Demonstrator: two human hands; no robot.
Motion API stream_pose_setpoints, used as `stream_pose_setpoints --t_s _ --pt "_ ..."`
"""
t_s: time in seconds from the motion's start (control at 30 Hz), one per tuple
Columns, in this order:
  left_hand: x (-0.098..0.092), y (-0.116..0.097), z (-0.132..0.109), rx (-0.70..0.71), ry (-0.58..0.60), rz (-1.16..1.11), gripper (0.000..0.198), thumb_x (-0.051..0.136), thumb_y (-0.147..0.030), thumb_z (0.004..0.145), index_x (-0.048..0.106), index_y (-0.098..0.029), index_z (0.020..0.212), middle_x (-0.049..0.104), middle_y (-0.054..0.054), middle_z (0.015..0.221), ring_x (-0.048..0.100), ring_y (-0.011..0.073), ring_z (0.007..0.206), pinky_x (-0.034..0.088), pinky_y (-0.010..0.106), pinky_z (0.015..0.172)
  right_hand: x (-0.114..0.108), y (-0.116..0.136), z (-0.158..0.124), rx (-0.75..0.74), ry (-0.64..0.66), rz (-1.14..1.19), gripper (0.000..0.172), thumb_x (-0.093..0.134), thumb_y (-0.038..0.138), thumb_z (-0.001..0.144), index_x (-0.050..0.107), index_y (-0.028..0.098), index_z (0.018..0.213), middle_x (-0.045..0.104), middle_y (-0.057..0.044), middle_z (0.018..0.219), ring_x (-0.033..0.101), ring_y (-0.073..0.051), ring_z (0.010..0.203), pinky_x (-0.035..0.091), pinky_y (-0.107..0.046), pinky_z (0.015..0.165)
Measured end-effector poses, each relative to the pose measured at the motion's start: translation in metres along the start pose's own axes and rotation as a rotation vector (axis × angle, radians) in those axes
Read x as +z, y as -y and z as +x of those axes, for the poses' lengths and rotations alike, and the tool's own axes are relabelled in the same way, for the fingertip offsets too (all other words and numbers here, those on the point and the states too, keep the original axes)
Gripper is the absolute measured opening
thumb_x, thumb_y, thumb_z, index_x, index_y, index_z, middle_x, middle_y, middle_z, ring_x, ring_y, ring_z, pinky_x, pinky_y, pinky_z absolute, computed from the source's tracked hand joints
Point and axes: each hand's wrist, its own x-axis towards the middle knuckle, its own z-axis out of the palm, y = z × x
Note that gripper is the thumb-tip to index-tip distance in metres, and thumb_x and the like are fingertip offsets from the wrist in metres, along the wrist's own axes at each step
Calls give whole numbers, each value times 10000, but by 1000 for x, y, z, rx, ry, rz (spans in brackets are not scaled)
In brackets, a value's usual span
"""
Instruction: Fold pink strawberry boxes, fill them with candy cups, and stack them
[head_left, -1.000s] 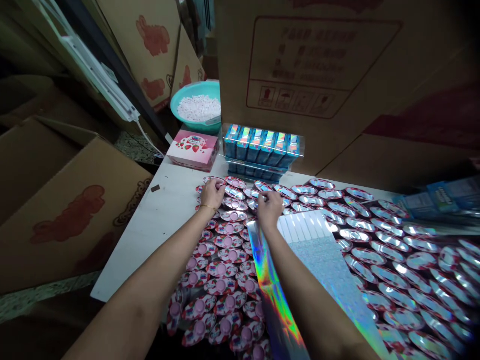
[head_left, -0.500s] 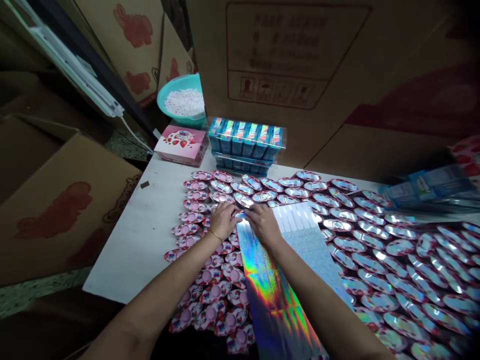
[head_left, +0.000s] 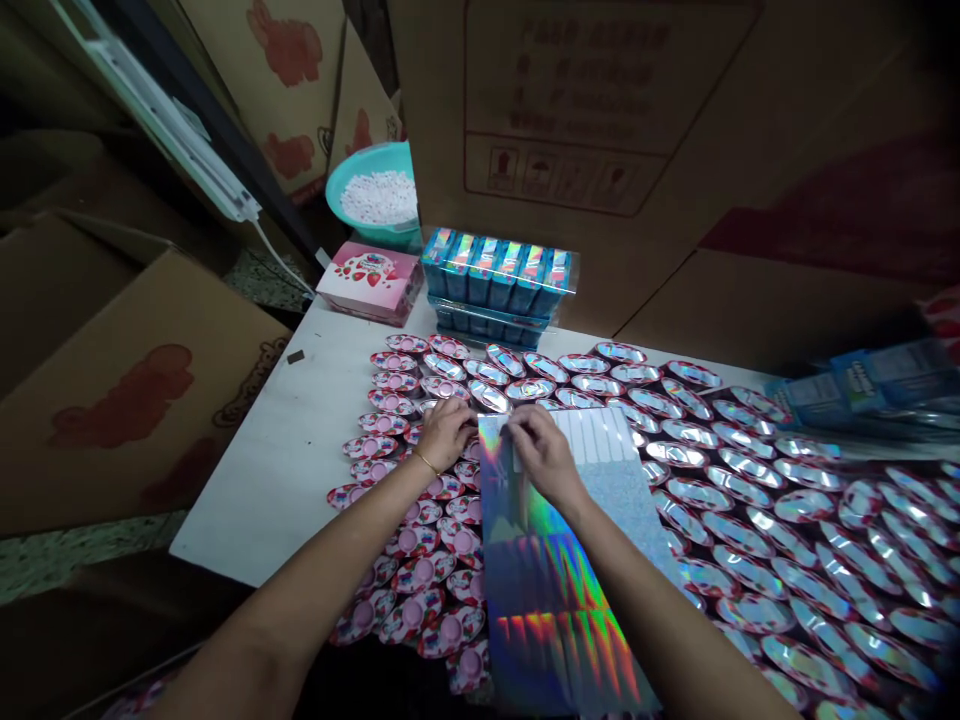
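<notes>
A shiny rainbow holographic sheet point(head_left: 555, 590) lies over rows of small oval packs point(head_left: 675, 453), with a paler sheet of white strips point(head_left: 630, 475) beside it. My left hand point(head_left: 446, 435) is closed, its thumb and fingertips together just left of the holographic sheet's far corner; what they pinch is too small to make out. Over the far end of that sheet, my right hand point(head_left: 544, 450) is closed in a pinch, and the thing between its fingertips does not show clearly. Pink-centred packs point(head_left: 424, 572) sit around and below my left wrist.
Blue boxes point(head_left: 495, 275) in clear plastic stand at the back, beside a pink strawberry box point(head_left: 371, 280). Behind is a teal basin point(head_left: 349, 205) of white pieces. A big carton point(head_left: 570, 240) walls off the far side. More blue packaging point(head_left: 862, 385) lies far right.
My right hand has moved right, away from my left hand, which stays by the sheet's far corner. The holographic sheet now shows wider and flatter. The camera view has shifted slightly.
</notes>
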Motion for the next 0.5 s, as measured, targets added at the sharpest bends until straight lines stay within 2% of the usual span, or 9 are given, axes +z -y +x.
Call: stream_pose_setpoints --t_s 0.1,0.2,0.27,0.37,0.43,0.5 --pt "-5 -4 0 -83 -50 -253 108 530 -235 749 625 -186 763 586 49 850 502 206 896 359 342 811 -9 21 9 186 -33 213 165 473 327 809 552 200 740 548 -8 741 507 -141 705 402 -268 661" --pt "-13 -13 1 -255 -173 -761 289 444 -374 811 607 -167 930 602 46 829 540 159 768 407 279 708 -2 22 19 322 -26 318 200 506 382 777 563 196 735 551 11 677 492 -129 620 382 -243 578" --pt "-16 -17 4 -318 -220 -981 374 481 -415 788 562 -164 1054 596 29 817 537 125 700 407 236 641 5 17 21 337 -5 311 200 533 381 758 572 189 719 551 12 663 494 -128 619 378 -239 578" --pt "-14 -16 12 -348 -181 -960 432 644 -281 652 556 -155 1056 524 -37 658 488 86 585 385 202 582 8 20 16 302 23 286 183 538 355 763 576 183 712 552 12 662 492 -125 629 380 -244 605" --pt "-11 -10 15 -366 -156 -840 425 646 -188 618 569 -158 1035 470 -67 575 458 79 535 379 201 567 3 32 12 269 -10 288 164 535 337 774 577 185 729 554 12 677 493 -122 650 381 -246 632" --pt "-11 -5 13 -369 -200 -718 385 634 -173 628 594 -173 1011 509 -50 614 477 88 562 395 216 597 -2 47 13 265 -92 311 147 546 332 774 585 190 759 565 10 709 499 -120 683 383 -245 653"
